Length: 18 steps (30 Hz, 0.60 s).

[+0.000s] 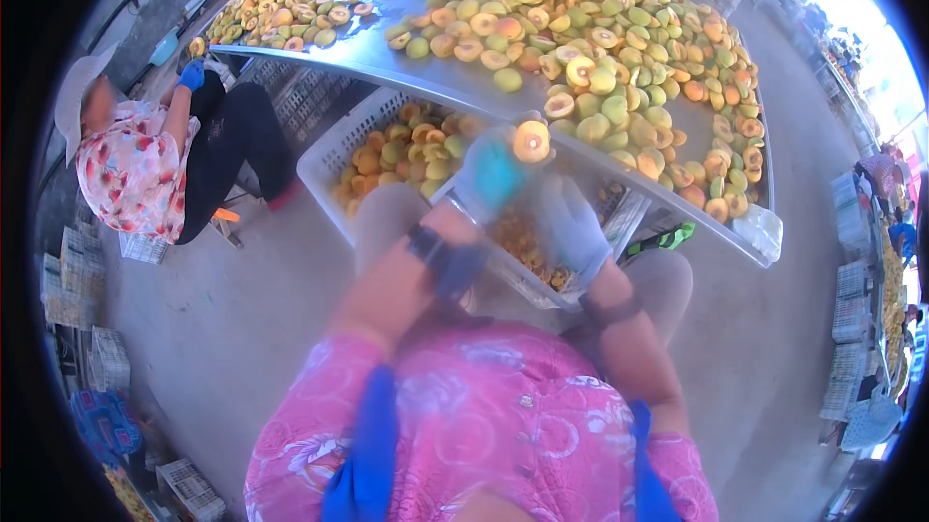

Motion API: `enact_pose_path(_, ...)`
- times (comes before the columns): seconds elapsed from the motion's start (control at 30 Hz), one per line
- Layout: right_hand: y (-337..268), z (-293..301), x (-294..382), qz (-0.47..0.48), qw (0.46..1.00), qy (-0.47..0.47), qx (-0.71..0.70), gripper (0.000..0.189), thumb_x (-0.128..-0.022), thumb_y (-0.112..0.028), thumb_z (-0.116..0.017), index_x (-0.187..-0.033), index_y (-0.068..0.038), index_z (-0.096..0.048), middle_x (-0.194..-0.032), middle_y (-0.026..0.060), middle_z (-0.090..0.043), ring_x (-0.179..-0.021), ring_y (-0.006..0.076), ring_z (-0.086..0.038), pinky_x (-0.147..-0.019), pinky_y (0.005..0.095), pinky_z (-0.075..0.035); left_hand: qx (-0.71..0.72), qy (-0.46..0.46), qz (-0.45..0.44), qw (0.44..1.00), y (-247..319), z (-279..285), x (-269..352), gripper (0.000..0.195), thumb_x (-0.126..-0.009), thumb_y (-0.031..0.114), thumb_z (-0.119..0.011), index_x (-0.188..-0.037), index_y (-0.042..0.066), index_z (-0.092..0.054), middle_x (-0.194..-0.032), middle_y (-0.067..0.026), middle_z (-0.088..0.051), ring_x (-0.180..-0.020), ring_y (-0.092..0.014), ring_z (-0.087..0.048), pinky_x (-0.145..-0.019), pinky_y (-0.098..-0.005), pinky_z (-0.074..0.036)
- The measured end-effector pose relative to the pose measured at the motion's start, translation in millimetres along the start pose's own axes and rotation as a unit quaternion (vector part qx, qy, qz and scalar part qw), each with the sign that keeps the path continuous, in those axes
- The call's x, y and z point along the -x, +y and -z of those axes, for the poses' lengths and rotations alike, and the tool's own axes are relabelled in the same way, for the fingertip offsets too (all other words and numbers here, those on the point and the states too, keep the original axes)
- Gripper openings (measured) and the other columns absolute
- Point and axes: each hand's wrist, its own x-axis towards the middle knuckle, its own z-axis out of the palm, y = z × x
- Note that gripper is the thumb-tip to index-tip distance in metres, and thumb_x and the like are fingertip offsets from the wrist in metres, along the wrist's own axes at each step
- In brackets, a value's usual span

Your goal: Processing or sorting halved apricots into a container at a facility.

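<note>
My left hand (495, 172), in a white glove with a teal patch, holds a halved stone fruit (532, 142), probably an apricot or peach, by the front edge of the metal table. Its cut face is turned up, with a pale spot at the centre. Close by on the right is my right hand (573, 224), white-gloved and blurred; whether its fingers hold anything is unclear. Below the hands, a crate of small brown pieces (526, 245), perhaps fruit stones, sits between my knees. To its left stands a white plastic crate (319, 168) of fruit halves.
Many fruit halves (617, 79) lie heaped on the metal table (348, 66). At its right corner is a clear plastic object (758, 232). A co-worker (138, 159) in blue gloves sits at the left. Stacked crates (849, 304) line the right side, with other people beyond.
</note>
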Motion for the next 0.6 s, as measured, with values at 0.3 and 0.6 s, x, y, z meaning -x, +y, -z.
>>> enact_pose_path(0.3, -34, 7, -17, 0.073, 0.957, -0.09, 0.266, 0.039, -0.078, -0.001, -0.054, -0.116, 0.004, -0.05, -0.096, 0.0194, -0.051, -0.08, 0.034, -0.058, -0.065, 0.0389, -0.051, 0.485, -0.031, 0.05, 0.872, -5, 10, 29, 0.038, -0.098, 0.024, -0.054, -0.127, 0.0, -0.05, -0.114, -0.0098, -0.06, -0.103, -0.018, -0.058, -0.088, -0.0298, -0.049)
enact_pose_path(0.6, -35, -10, -19, 0.03, 0.965, -0.144, 0.216, 0.048, -0.08, -0.009, -0.058, -0.124, 0.004, -0.044, -0.103, 0.0242, -0.051, -0.087, 0.0406, -0.057, -0.072, 0.0464, -0.05, 0.509, -0.013, 0.125, 0.852, -35, 3, 39, 0.036, -0.102, 0.031, -0.048, -0.124, 0.003, -0.053, -0.109, -0.0068, -0.06, -0.098, -0.015, -0.058, -0.085, -0.0279, -0.049)
